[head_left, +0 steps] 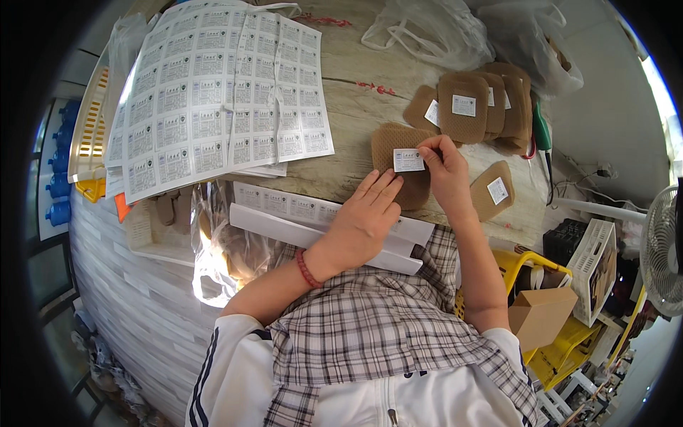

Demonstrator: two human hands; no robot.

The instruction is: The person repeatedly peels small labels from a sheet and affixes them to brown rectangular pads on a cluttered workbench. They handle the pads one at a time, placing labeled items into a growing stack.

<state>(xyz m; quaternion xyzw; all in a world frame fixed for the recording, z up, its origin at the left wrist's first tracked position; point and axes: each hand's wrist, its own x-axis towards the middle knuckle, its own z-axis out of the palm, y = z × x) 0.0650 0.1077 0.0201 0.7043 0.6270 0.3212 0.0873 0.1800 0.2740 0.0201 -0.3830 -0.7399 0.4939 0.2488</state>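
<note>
A tan, rounded brown pad (pixel 390 146) lies on the wooden table (pixel 356 107) in front of me. My left hand (pixel 363 213) lies flat, fingertips pressing the pad's near edge. My right hand (pixel 445 167) pinches a small white label (pixel 408 160) and holds it against the pad's face. A red bead bracelet is on my left wrist.
Large white sheets of labels (pixel 213 92) cover the table's left. A row of labelled brown pads (pixel 473 107) lies far right, and one more pad (pixel 492 191) near my right wrist. Clear plastic bags (pixel 434 28) sit at the back. Yellow baskets and a cardboard box (pixel 541 313) stand at right.
</note>
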